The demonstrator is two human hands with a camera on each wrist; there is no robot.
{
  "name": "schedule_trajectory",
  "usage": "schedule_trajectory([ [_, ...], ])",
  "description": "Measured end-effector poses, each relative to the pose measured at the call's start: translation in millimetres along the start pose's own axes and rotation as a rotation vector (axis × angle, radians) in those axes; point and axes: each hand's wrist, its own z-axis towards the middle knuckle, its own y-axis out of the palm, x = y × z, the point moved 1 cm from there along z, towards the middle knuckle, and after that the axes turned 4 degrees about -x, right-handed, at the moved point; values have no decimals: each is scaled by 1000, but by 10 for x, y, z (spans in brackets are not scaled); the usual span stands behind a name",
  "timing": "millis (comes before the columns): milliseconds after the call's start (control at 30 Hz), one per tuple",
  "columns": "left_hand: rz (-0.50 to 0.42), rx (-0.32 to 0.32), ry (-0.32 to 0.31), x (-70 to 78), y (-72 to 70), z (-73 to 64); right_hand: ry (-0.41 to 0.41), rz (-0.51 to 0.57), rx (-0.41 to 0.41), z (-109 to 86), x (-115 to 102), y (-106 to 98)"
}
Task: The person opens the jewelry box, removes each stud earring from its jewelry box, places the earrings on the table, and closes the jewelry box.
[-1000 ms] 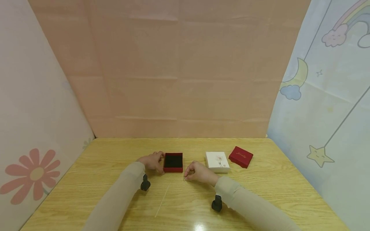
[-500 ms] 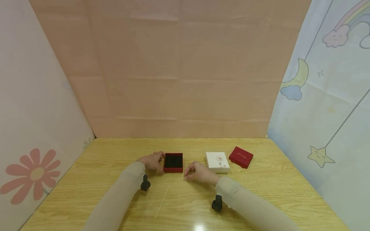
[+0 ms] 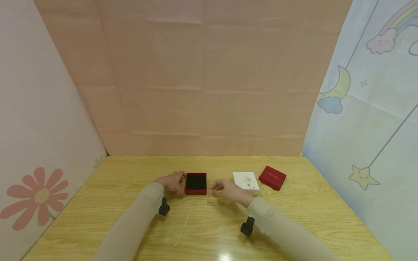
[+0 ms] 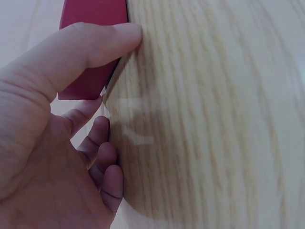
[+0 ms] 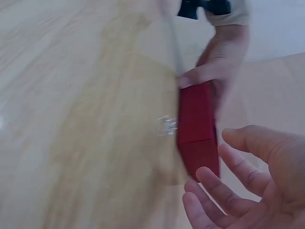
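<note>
An open red jewelry box (image 3: 196,192) with a black lining stands on the table. My left hand (image 3: 172,182) grips its left corner; in the left wrist view the thumb (image 4: 109,43) lies across one red side and the index finger touches the edge. Right of the box, my right hand (image 3: 228,190) pinches a thin necklace chain, with thumb and index fingertips close together. A small shiny pendant (image 3: 208,203) hangs below them; it looks sparkly and blurred in the right wrist view, beside the box. The chain itself is too fine to follow.
A white box (image 3: 243,179) with a flower print sits behind my right hand. Right of it lies a red lid (image 3: 272,177) with gold lettering. A thin pale line (image 3: 184,226) runs across the table (image 3: 98,217) in front of the red box.
My right hand has shifted slightly up and right, and more of the thin strand shows at its fingers. The left hand and the red box have stayed put.
</note>
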Motion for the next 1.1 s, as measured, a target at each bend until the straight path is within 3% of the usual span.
schedule_trajectory([
  [233,1,-1,5,-8,10,-1,-66,81,27,-144,-260,-303],
  [533,6,-2,-1,-34,30,35,-167,188,178,-408,-390,-953],
  [767,8,-5,1,-33,29,45,-291,325,393,-573,-92,-1478],
  [867,11,-4,3,-28,22,39,-324,302,473,-653,68,-1646],
  [967,14,-4,3,-21,14,31,-287,223,514,-697,242,-1743],
  [1100,17,-3,8,-10,-3,15,-166,82,478,-704,527,-1782],
])
